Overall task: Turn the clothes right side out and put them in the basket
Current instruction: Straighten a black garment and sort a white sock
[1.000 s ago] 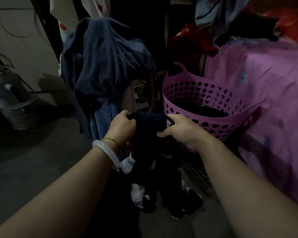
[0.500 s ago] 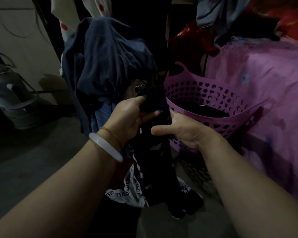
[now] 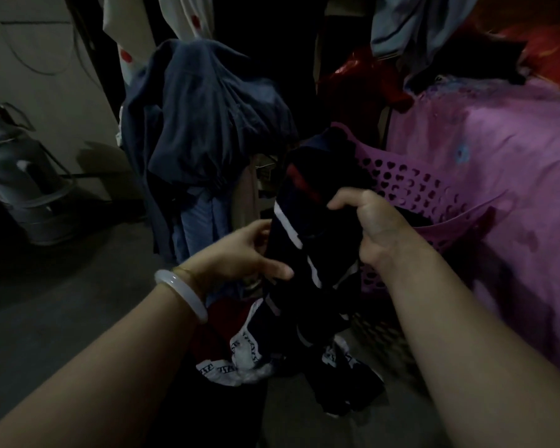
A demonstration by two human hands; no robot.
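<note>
Both hands grip the dark striped garment (image 3: 304,253), left hand (image 3: 243,253) low, right hand (image 3: 366,221) pinching higher, with the purple basket (image 3: 411,189) at 2 o'clock. Its tail drags in the floor pile (image 3: 240,360), so it'll probably snag or stay half inverted in this dim light.

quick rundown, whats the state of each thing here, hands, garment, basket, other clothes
left hand: closed grip on the garment's left edge
right hand: closed grip on its upper part
dark navy garment with white and red stripes: held up, lower end trailing on the floor
purple perforated plastic basket: upright, something dark inside
navy blue clothes pile: draped in a heap, untouched
white bangle: on the left wrist
</note>
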